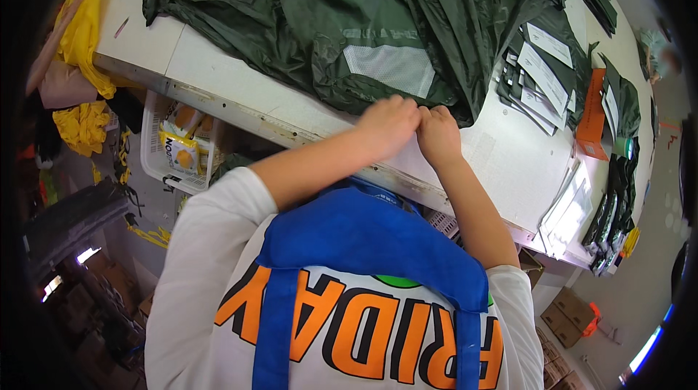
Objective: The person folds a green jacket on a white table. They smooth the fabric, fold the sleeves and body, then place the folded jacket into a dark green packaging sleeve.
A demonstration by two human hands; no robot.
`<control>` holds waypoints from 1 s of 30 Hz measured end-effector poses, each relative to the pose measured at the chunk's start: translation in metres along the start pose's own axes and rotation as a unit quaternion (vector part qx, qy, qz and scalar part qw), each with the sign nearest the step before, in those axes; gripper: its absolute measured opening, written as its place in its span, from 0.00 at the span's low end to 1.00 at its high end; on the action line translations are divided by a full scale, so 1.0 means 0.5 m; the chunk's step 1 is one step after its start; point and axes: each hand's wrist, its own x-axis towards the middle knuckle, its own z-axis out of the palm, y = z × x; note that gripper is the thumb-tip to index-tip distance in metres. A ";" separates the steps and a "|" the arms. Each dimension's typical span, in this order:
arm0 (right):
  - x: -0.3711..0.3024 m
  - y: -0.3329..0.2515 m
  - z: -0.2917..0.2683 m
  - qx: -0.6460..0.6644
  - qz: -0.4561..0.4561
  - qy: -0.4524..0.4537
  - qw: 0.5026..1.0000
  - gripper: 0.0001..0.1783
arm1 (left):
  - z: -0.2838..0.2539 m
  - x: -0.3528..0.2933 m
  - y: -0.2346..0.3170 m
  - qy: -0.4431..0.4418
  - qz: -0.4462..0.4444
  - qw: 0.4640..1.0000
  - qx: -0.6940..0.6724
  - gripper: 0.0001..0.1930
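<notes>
A dark green, thin shiny jacket (342,1) lies spread on the white table, one sleeve (225,30) stretched out to the left. A white mesh panel (389,68) shows near its lower edge. At the near edge of the jacket, my left hand (390,127) pinches the fabric, slightly blurred. Right beside it, almost touching, my right hand (439,134) is closed on the same edge. The fingertips of both hands are partly hidden.
Dark packets with white slips (539,77) are piled to the right, by an orange box (592,117). Clear plastic sheets (571,208) lie at the table's near right. Below the edge hangs a white basket (154,150) with yellow packages. At far left, another person's arm (54,63) is beside yellow fabric (78,30).
</notes>
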 end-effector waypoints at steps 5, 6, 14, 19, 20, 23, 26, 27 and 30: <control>-0.023 0.031 -0.030 0.237 0.081 0.055 0.967 0.11 | 0.039 0.009 0.038 0.023 -0.047 0.998 -0.041 0.17; -0.033 0.045 -0.032 0.292 0.121 0.079 0.945 0.13 | 0.034 0.008 0.040 0.009 -0.051 0.998 -0.033 0.16; -0.070 0.085 -0.031 0.124 0.072 0.015 0.990 0.21 | 0.042 0.044 0.058 -0.123 -0.093 0.987 0.045 0.11; -0.061 0.093 -0.010 0.094 0.113 0.005 0.989 0.16 | 0.059 0.038 0.063 -0.024 -0.111 0.994 -0.003 0.13; -0.054 0.099 -0.008 0.091 0.116 -0.002 0.989 0.15 | 0.056 0.037 0.062 -0.036 -0.102 0.994 -0.003 0.14; -0.039 0.116 -0.002 0.091 0.104 -0.021 0.990 0.11 | 0.061 0.038 0.070 -0.059 -0.088 0.994 0.030 0.15; -0.027 0.112 -0.015 0.060 0.080 -0.037 0.994 0.07 | 0.071 0.037 0.072 -0.052 -0.094 0.994 0.022 0.15; -0.022 0.108 -0.028 0.044 0.071 -0.042 0.996 0.06 | 0.073 0.037 0.070 -0.046 -0.098 0.994 0.010 0.15; -0.014 0.097 -0.089 0.175 0.085 -0.077 0.978 0.06 | 0.076 0.033 0.057 0.013 -0.136 0.989 -0.058 0.13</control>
